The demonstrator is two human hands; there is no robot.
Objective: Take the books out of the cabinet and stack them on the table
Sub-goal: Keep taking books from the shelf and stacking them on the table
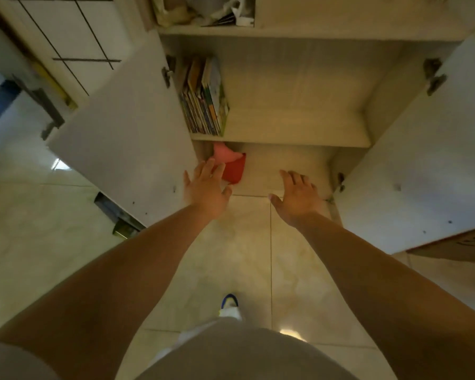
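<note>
The cabinet (291, 144) stands open, and the books (205, 98) lean in a row at the left end of its middle shelf, so I think none are out yet. Below the books lies something red and pink (231, 164). The left hand (205, 189) and right hand (299, 197) are spread open and empty in front of the cabinet, and next they must reach up and grab the books.
</note>
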